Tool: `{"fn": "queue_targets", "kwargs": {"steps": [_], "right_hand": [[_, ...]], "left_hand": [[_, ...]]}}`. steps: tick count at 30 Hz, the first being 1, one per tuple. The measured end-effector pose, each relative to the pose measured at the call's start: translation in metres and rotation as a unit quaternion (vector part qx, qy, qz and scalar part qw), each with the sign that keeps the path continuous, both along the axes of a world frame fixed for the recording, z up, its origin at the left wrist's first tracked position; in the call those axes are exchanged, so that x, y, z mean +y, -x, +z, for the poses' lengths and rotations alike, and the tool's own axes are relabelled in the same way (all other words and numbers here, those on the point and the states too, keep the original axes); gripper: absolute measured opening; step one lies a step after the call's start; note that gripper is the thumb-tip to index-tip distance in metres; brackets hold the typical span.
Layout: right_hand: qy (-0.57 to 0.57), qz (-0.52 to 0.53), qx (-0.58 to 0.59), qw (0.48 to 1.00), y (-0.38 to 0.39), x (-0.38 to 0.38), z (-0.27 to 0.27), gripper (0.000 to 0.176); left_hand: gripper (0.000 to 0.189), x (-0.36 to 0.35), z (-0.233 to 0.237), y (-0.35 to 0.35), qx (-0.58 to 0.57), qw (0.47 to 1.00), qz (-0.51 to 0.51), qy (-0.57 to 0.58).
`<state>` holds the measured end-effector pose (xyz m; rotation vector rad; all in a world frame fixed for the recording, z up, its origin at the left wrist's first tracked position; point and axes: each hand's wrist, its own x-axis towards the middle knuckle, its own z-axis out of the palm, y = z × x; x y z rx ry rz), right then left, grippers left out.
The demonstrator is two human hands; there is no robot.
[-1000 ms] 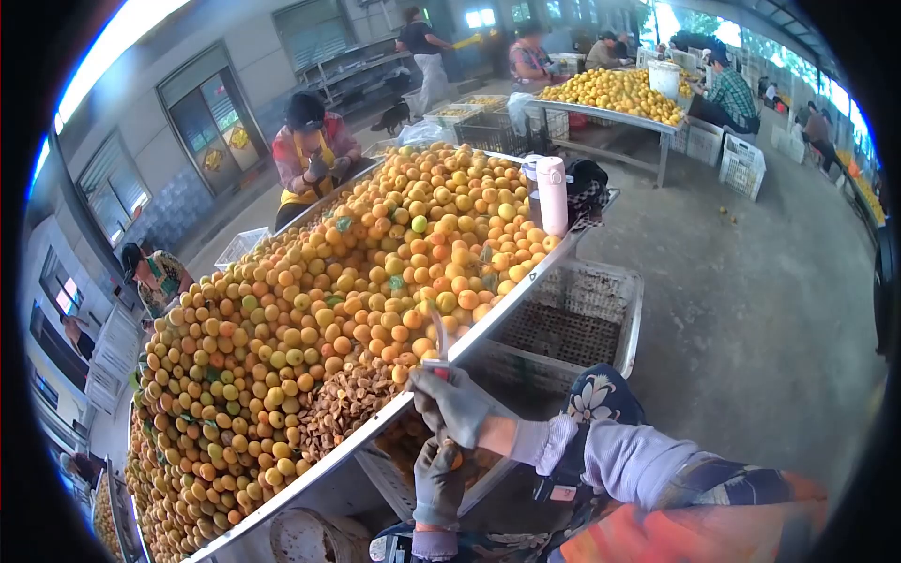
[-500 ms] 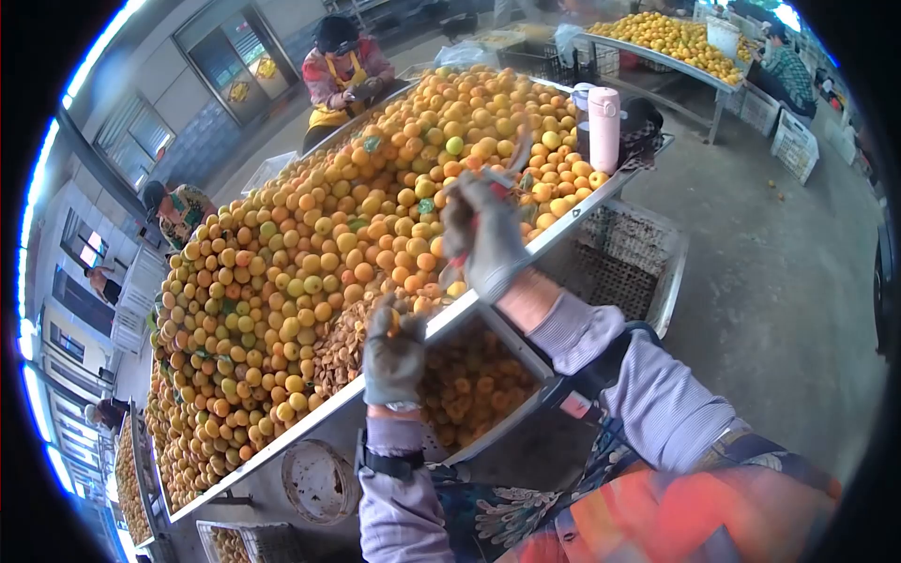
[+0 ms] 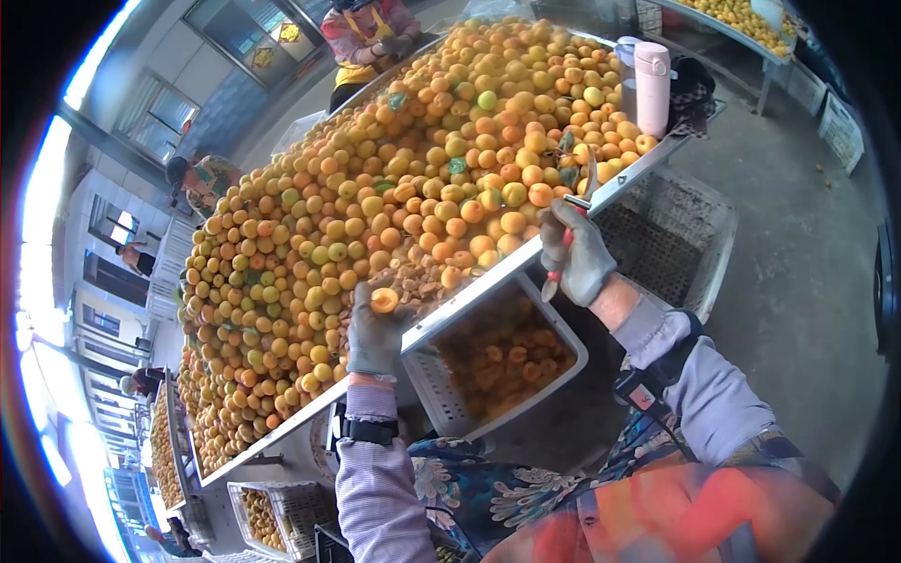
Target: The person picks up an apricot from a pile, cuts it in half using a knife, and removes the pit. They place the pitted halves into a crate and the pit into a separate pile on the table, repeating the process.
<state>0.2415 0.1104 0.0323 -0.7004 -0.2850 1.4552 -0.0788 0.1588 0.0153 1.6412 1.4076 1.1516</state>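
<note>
My left hand, in a grey glove, is closed on an apricot half with its cut face upward, at the near edge of the fruit table. My right hand, gloved too, grips a red-handled knife above the table's metal rim. Its curved blade points up and away; another metal end sticks out below the fist. Whole apricots are heaped across the table, with brown pits piled near my left hand. Below the rim, a white crate holds apricot halves.
A pink bottle stands at the table's right corner beside a clear one. Under that corner sits a dirty crate. Another crate of fruit is at lower left. A person works across the table, another farther left.
My right hand with the knife has moved right and down, away from the fruit. The apricot half's cut face now shows in my left hand. The whole view has shifted.
</note>
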Motion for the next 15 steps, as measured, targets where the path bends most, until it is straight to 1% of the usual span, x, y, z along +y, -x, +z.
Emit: {"fn": "queue_targets", "kwargs": {"steps": [1,2,3,4,5,6,7,8,10,11,13,14,15], "right_hand": [[-0.002,0.01,0.006,1.0,0.0,-0.001,-0.001,0.023],[-0.01,0.026,0.014,1.0,0.001,-0.001,-0.001,0.023],[-0.028,0.059,0.012,0.998,-0.001,-0.003,0.0,0.021],[-0.014,0.057,0.039,0.998,0.0,0.002,-0.002,0.021],[0.026,0.018,0.012,0.999,0.004,0.001,0.001,0.021],[0.01,0.021,0.008,1.0,0.004,0.002,-0.002,0.021],[0.018,0.043,0.015,0.999,-0.003,0.005,-0.009,0.023],[0.007,0.043,0.016,0.999,-0.004,0.005,-0.013,0.024],[0.009,0.033,0.007,0.999,-0.002,-0.001,-0.003,0.025],[0.007,0.036,0.0,0.999,-0.003,-0.003,0.001,0.025],[0.006,0.038,0.004,0.999,-0.005,-0.002,0.0,0.024],[0.004,0.039,0.009,0.999,-0.006,-0.002,-0.001,0.024],[0.005,0.04,0.007,0.999,-0.008,-0.003,0.0,0.024]], "left_hand": [[0.03,-0.001,0.009,-0.006,-0.165,0.981,-0.032,0.093],[0.032,-0.003,0.017,-0.009,-0.325,0.928,-0.06,0.173],[0.032,-0.003,0.009,-0.005,-0.15,0.984,-0.047,0.086],[0.029,-0.004,0.004,-0.007,-0.167,0.983,-0.025,0.065],[0.026,-0.008,0.001,-0.005,-0.027,0.996,-0.052,-0.06],[0.024,-0.013,0.017,-0.017,-0.051,0.994,0.04,0.084],[0.023,-0.019,0.028,-0.031,-0.133,0.983,0.041,0.118],[0.023,-0.022,0.026,-0.033,-0.155,0.981,0.037,0.115],[0.023,-0.037,0.036,-0.041,-0.131,0.983,0.007,0.126],[0.023,-0.047,0.042,-0.048,-0.132,0.983,0.007,0.125],[0.025,-0.071,0.048,-0.056,-0.076,0.97,-0.101,0.207],[0.025,-0.079,0.039,-0.056,-0.077,0.97,-0.1,0.207],[0.027,-0.087,0.026,-0.056,-0.01,0.969,-0.129,0.211]]}}
